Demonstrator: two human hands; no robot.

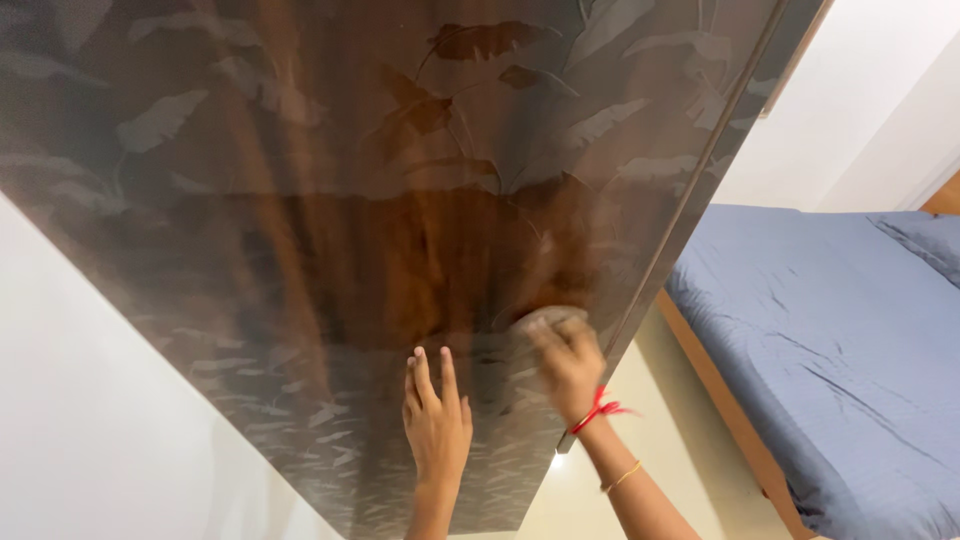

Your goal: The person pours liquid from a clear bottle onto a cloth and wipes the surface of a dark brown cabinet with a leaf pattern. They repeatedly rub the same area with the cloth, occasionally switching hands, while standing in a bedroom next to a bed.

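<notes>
Head view: glossy leaf-patterned wardrobe door overhead and ahead, bed off to the right. Left hand flat against panel, fingers extended, gripping nothing. Right hand blurred, fingers curled around small grey cloth pad pressed near door edge. Best kept: even pressure, overlapping strokes, left palm bracing.

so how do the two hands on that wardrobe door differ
The left hand lies flat and bare on the glossy wardrobe door, fingers straight and pointing up; the right hand is curled over a small cloth pressed to the door. The left hand looks sharp, the right hand blurred. The right wrist has a red thread and a thin bangle; the left wrist shows none. Both touch the door's lower part.
</notes>
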